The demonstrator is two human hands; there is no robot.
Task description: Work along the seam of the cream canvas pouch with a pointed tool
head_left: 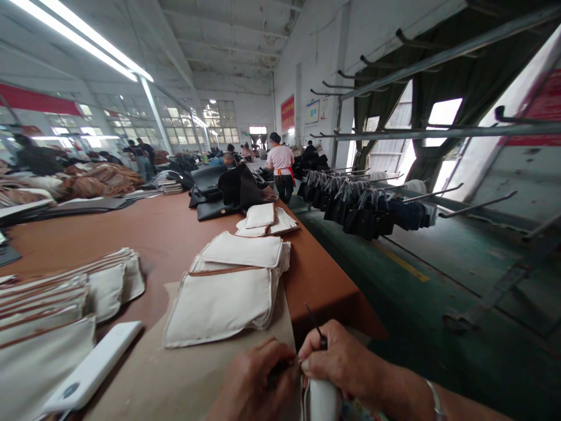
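At the near table edge, my left hand [258,377] is closed, its fingertips pinching the top edge of a cream fabric pouch piece [324,400] with brown trim. My right hand [335,356] meets it there, thumb and finger pressed on the same edge. A thin dark pointed tool [323,340] sticks up out of my right fist; the rest of it is hidden by the fingers. Just beyond my hands lies a stack of cream pouch pieces [221,307] on brown paper [149,374].
More cream pieces with brown edges [105,289] lie in a row at left, by a white elongated device [94,368]. Black leather pieces [228,190] sit farther up the brown table [166,228]. A metal rack [394,134] with hanging black bags stands right. A person [281,161] stands ahead.
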